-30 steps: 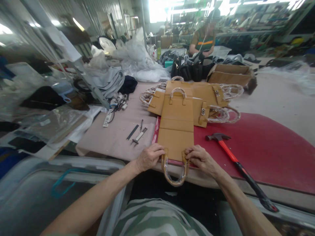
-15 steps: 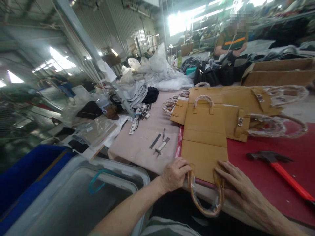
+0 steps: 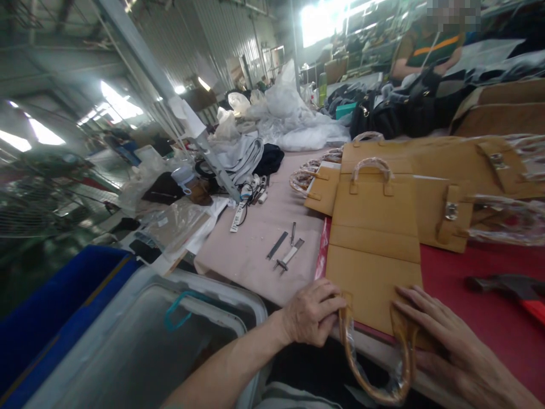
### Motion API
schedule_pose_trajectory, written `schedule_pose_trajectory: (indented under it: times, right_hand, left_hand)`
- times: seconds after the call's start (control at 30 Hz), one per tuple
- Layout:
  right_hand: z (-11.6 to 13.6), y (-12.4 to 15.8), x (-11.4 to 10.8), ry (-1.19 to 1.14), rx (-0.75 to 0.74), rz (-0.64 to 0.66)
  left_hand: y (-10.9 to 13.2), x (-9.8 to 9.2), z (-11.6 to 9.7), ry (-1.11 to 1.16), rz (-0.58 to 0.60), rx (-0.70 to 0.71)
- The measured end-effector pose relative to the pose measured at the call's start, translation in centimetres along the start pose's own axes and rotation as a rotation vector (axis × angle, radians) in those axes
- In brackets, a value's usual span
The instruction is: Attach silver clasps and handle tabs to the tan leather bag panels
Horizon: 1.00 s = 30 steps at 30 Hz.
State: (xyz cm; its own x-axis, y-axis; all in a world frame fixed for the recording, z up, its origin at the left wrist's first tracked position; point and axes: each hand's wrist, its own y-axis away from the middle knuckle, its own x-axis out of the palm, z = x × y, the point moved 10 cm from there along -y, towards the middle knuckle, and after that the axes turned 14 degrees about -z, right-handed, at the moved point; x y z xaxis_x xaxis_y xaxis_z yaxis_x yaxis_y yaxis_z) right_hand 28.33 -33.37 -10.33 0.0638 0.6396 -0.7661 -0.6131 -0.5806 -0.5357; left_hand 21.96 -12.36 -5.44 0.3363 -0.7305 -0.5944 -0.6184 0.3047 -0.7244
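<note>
- A blue bin and a grey tub stand at the left, below the desk's near edge, in a workshop with a metal-sheet wall.
- The desk has a pale cover here, with small metal tools lying on it.
- The left hand has its fingers curled at the left root of the handle, seemingly pinching it.
- The tan panel lies flat at the desk's near edge, and its plastic-wrapped handle hangs over that edge.
- The right hand lies flat on the panel's near right corner, fingers released and spread.
- A red mat lies under the panel, with more tan bags behind it and a blurred hammer at the right edge.
- A person works at the far end.
- Since a second ago the right hand has gone from clenched to flat, and the view has swung left, so the hammer is now mostly out of frame.
</note>
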Motion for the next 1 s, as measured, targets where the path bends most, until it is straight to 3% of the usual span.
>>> schedule_pose_trajectory:
  times: [0.23,0.37,0.47,0.57,0.6,0.67,0.73,0.83,1.0]
  right_hand:
    - [0.9,-0.9,-1.2,-0.027,-0.029,-0.097]
    - [1.0,-1.0,-1.2,-0.022,-0.041,-0.103]
    - [1.1,-1.1,-1.5,-0.026,-0.041,-0.109]
    - [1.2,-1.3,-1.7,-0.041,-0.015,-0.102]
    - [1.2,-1.3,-1.8,-0.047,0.005,-0.101]
    - [1.1,-1.4,-1.8,-0.061,0.050,-0.097]
    - [1.2,-1.4,-2.0,-0.082,0.081,-0.096]
    - [1.7,-1.6,-2.1,-0.121,0.098,-0.082]
    - [2.2,-1.8,-2.3,-0.178,0.136,-0.074]
  left_hand:
    - [0.4,0.5,-0.1,0.005,0.021,-0.019]
    - [-0.4,-1.0,0.2,0.137,-0.071,-0.098]
    - [-1.5,-3.6,3.3,0.126,-0.154,-0.247]
    - [-1.5,-7.6,10.3,-0.268,-0.170,-0.557]
    - [-0.9,-8.8,12.9,-0.429,-0.112,-0.688]
    - [0.6,-10.1,17.3,-0.653,0.117,-0.888]
    - [1.6,-10.3,20.1,-0.713,0.309,-0.979]
    - [1.7,-9.7,21.9,-0.676,0.422,-1.001]
    - [1.5,-8.5,22.8,-0.597,0.530,-1.032]
